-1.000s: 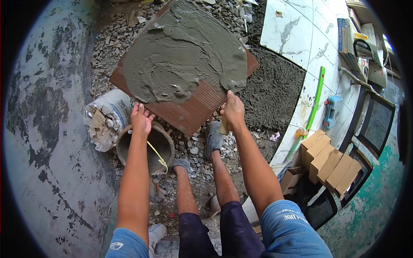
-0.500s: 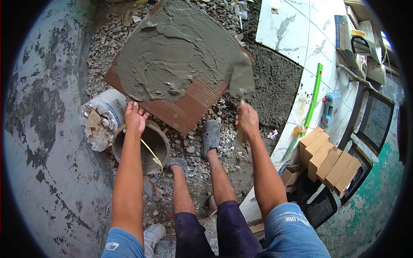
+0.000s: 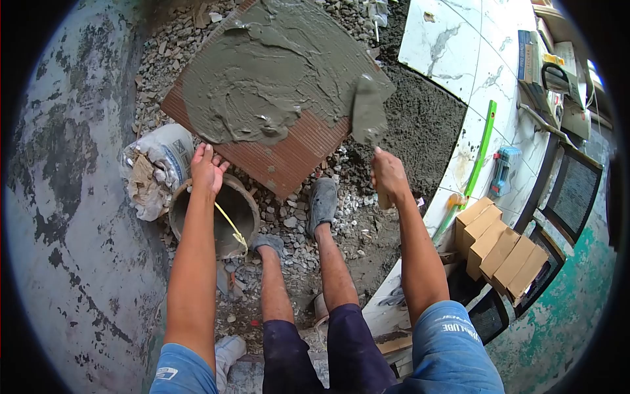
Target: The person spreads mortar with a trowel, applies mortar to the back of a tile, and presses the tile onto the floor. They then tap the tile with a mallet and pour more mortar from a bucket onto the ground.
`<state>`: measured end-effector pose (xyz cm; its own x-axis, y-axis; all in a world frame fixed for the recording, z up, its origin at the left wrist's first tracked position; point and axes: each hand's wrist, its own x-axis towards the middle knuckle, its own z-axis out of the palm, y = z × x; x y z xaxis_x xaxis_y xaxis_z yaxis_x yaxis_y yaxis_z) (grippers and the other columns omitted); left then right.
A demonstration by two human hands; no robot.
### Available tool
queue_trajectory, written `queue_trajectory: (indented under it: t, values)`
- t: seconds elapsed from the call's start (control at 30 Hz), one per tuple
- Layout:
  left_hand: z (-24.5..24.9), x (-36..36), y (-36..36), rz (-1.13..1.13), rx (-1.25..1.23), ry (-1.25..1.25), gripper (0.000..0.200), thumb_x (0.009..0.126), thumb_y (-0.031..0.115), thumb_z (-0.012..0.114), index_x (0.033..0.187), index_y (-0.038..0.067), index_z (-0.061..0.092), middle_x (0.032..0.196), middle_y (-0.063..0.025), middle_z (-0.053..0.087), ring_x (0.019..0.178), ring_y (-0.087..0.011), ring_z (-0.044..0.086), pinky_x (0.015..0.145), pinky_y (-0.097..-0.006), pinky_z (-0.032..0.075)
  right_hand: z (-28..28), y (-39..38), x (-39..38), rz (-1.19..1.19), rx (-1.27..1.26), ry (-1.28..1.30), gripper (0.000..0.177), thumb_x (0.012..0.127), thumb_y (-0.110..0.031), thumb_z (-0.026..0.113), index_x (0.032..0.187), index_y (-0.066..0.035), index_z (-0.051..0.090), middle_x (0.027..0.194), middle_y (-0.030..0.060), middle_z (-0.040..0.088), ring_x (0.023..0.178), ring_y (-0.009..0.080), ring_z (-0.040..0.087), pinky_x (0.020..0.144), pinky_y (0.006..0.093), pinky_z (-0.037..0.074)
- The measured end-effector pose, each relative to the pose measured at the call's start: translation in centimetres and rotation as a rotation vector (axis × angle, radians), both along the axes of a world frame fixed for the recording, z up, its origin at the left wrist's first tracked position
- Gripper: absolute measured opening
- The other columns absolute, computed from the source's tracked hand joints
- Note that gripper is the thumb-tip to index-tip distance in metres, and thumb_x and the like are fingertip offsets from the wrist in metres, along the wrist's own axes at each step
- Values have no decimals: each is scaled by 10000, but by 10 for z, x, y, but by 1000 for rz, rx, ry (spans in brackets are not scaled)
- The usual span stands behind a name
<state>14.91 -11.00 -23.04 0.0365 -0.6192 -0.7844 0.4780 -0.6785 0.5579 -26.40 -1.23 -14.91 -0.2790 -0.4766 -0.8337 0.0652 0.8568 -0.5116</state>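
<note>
A large red-brown tile [image 3: 289,157] lies with its ribbed back up, most of it under a wavy coat of wet grey mortar [image 3: 262,72]. Bare ribs show along its near edges. At the near left edge, my left hand [image 3: 209,172] is palm up, with thumb and fingers gripping the tile's rim. My right hand [image 3: 390,176] is wrapped round the handle of a trowel [image 3: 369,115]. The mortar-smeared blade lies over the tile's right corner, where mortar reaches the edge.
A bucket [image 3: 246,197] with a yellow cord handle stands under my left forearm, beside a torn white sack [image 3: 157,164]. Rubble [image 3: 289,220] surrounds my feet. Right of the tile are a rough mortar bed [image 3: 426,131], laid marble-look tiles [image 3: 453,39], a green level [image 3: 484,141] and cardboard boxes [image 3: 502,246].
My right hand and the trowel have shifted slightly right, and the blade has turned. Mortar now covers the right corner that showed red before. My left hand keeps its place at the edge.
</note>
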Motion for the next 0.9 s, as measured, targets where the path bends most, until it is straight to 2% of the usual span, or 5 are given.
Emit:
queue_trajectory:
  t: [0.2, 0.4, 0.5, 0.7, 0.9]
  values:
    - [3, -1, 1, -8, -21, 15, 158, 970, 167, 532, 1120, 142, 488, 972, -15, 582, 745, -132, 507, 768, -417, 504, -5, 14, 49, 186, 29, -40, 400, 955, -393, 522, 778, -35, 541, 618, 16, 499, 521, 112, 450, 479, 282, 394]
    - [-2, 3, 1, -7, -24, 12, 125, 980, 163, 508, 1098, 124, 491, 997, -15, 566, 800, -153, 505, 762, -428, 496, 0, 91, 93, 635, 37, 87, 506, 931, -461, 499, 835, 28, 587, 748, 263, 601, 701, 418, 573, 692, 465, 462]
    - [3, -4, -1, -11, -36, 19, 119, 978, 161, 512, 1091, 126, 499, 991, -16, 566, 795, -152, 503, 758, -429, 497, 11, 125, 101, 706, 34, 49, 485, 932, -466, 478, 883, 2, 600, 784, 260, 610, 769, 448, 584, 720, 484, 464]
    - [8, -7, -1, 1, -34, 12, 137, 983, 171, 500, 1109, 117, 512, 1041, -35, 591, 864, -179, 552, 773, -442, 505, -7, 131, 106, 722, -425, 549, 397, 863, -261, 595, 1166, -25, 497, 1093, 222, 573, 911, 444, 585, 720, 507, 471]
    - [5, -5, -2, -23, -39, -15, 166, 970, 145, 522, 1128, 120, 478, 1086, -60, 582, 954, -231, 560, 810, -476, 495, -116, 101, 119, 637, -573, 868, 423, 773, -121, 601, 1169, -27, 487, 1016, 150, 556, 886, 350, 558, 774, 450, 437]
